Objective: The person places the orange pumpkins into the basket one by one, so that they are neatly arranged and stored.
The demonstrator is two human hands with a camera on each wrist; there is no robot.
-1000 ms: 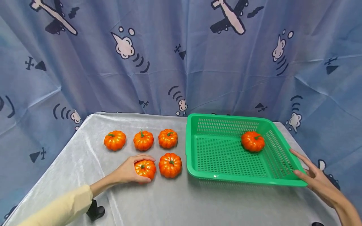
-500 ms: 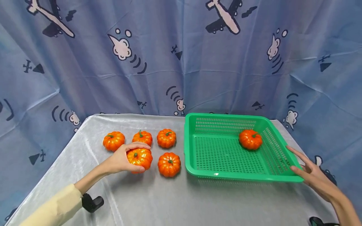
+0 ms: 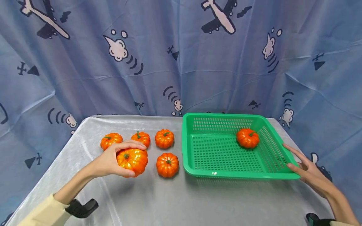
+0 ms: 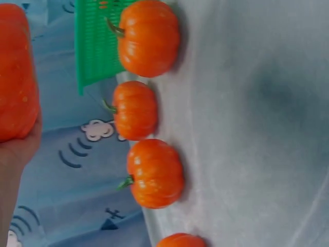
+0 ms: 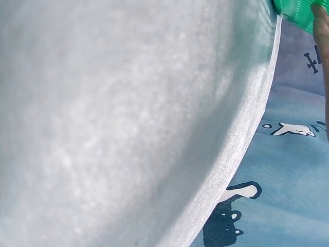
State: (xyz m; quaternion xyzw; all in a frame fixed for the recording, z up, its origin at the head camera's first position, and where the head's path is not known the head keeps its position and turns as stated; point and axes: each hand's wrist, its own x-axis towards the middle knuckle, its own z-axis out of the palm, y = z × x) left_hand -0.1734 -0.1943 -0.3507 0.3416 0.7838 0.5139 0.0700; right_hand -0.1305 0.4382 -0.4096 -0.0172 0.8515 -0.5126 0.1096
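Orange pumpkin that was sitting next to the near one a second ago is up off the table now, and it's shifted a bit left as well. So this held pumpkin [image 3: 133,162] is in the left hand [image 3: 108,159], thumb wrapped along its near side, fingers curled over its far side, clamped on it pretty snugly. It's hanging over the left part of the grey cloth-covered table [image 3: 198,202], with its shadow below.

Right hand [image 3: 312,176] is at the near right corner of the green basket [image 3: 226,174], same spot as earlier. Index finger looks fairly straight and the thumb is well apart from it, both touching the rim; can't tell what the other fingers are doing under there.

Four more pumpkins are on the table left of the basket: a far row with the left pumpkin [image 3: 110,139], the middle pumpkin [image 3: 142,138] and the right pumpkin [image 3: 164,138], plus the near pumpkin [image 3: 167,165] in front of that last one. Basket pumpkin [image 3: 248,138] sits inside toward the far right, stem tilted right.

Both wrists have black gear on them, the left device [image 3: 82,208] poking out by a pale yellow sleeve [image 3: 45,213]. Behind it all hangs a blue curtain [image 3: 158,62] with cartoon planes.
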